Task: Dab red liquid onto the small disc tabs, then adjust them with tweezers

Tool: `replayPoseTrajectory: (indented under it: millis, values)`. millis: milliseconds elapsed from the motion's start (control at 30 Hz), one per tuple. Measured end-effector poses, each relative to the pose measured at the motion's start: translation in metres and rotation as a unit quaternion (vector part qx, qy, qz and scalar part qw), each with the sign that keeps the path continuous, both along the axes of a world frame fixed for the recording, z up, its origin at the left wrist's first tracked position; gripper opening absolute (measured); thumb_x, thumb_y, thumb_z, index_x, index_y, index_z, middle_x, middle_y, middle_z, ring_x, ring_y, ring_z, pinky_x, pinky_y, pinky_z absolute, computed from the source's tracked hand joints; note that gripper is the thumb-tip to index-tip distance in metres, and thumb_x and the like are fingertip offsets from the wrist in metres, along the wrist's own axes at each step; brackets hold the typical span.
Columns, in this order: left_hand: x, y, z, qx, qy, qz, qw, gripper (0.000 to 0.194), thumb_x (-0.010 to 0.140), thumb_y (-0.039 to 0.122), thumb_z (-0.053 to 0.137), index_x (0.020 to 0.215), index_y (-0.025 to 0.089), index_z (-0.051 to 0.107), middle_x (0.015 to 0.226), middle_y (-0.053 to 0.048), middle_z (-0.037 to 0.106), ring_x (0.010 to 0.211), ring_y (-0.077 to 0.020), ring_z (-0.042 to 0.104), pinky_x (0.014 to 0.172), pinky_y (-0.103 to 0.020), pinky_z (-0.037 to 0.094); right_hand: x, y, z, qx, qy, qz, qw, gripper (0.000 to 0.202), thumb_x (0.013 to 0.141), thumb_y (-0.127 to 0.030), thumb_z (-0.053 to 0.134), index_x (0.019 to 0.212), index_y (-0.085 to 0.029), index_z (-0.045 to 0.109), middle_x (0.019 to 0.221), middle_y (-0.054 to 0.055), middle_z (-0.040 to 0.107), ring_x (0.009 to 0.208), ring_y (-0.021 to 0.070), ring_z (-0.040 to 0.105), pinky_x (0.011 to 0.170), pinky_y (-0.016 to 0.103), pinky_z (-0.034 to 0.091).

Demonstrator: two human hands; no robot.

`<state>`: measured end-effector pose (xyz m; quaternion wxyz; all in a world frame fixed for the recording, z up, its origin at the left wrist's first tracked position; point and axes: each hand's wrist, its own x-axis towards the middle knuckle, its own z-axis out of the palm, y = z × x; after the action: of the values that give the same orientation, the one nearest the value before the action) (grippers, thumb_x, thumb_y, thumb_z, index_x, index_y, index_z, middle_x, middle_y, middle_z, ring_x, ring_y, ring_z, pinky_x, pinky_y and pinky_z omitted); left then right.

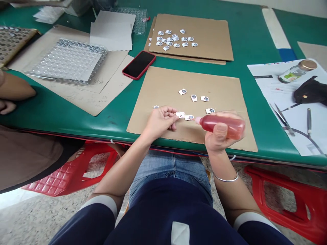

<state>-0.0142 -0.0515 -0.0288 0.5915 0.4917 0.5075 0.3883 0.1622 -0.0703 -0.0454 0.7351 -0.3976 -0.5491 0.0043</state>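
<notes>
In the head view, the left hand has its thumb and forefinger together, pinching the edge of a white piece low over the cardboard sheet. The right hand has its fingers wrapped around a squeeze bottle of red liquid, tipped nearly flat, its nozzle pointing left at a second tag just beside the pinched one; whether the tip touches it I cannot tell. The step looks like dabbing liquid onto these pieces. To do it well, I would keep the left pinch on the rim, clear of the round face, bring the tip close without scraping, and press lightly, since a soft bottle held this flat could release too much. Steadying the right wrist near the table edge should help aim. The loose tags farther up the sheet are best kept apart so that drips do not spread. As for writing, the bottle shows no readable label; the glass jar has a green label, too small to read, the printed paper carries illegible lines, and the brown paper bears faint, unreadable marks.
</notes>
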Motion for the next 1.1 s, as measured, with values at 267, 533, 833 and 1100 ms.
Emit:
replayPoseTrajectory:
  millis: [267, 533, 833, 1100]
  values:
    - [-0.007, 0.026, 0.006, 0.177, 0.357, -0.04, 0.916, 0.011, 0.077, 0.02, 0.063, 0.084, 0.014, 0.068, 0.073, -0.005, 0.068, 0.069, -0.0156, 0.059, 0.063, -0.028, 0.043, 0.003, -0.001, 0.005, 0.018, 0.036, -0.031, 0.999, 0.027, 0.074, -0.045, 0.061, 0.078, -0.019, 0.059, 0.066, -0.001, 0.057, 0.064, 0.0138, 0.059, 0.057, 0.032, 0.045]
    - [-0.062, 0.015, 0.025, 0.225, 0.367, 0.14, 0.892, 0.022, 0.082, 0.033, 0.059, 0.074, 0.014, 0.064, 0.063, -0.001, 0.061, 0.058, -0.0103, 0.05, 0.059, -0.024, 0.037, 0.005, 0.0, 0.007, 0.03, 0.114, -0.057, 0.991, 0.023, 0.072, -0.042, 0.058, 0.07, -0.02, 0.056, 0.059, -0.001, 0.053, 0.06, 0.0157, 0.057, 0.055, 0.033, 0.041]
    - [-0.044, -0.004, 0.003, 0.175, 0.549, 0.083, 0.813, 0.044, 0.072, 0.052, 0.07, 0.092, 0.013, 0.065, 0.1, -0.012, 0.061, 0.097, -0.028, 0.051, 0.082, -0.039, 0.039, 0.005, -0.002, 0.008, 0.024, 0.105, -0.053, 0.993, 0.024, 0.072, -0.046, 0.058, 0.073, -0.022, 0.054, 0.061, -0.003, 0.053, 0.058, 0.0149, 0.056, 0.054, 0.034, 0.042]
    - [-0.037, 0.004, 0.001, 0.156, 0.525, 0.076, 0.833, 0.023, 0.079, 0.036, 0.066, 0.095, 0.018, 0.066, 0.105, -0.01, 0.061, 0.103, -0.0299, 0.048, 0.087, -0.044, 0.037, 0.005, -0.005, 0.01, -0.002, 0.112, -0.045, 0.993, 0.027, 0.07, -0.048, 0.061, 0.074, -0.022, 0.056, 0.064, -0.002, 0.056, 0.061, 0.0158, 0.058, 0.056, 0.035, 0.044]
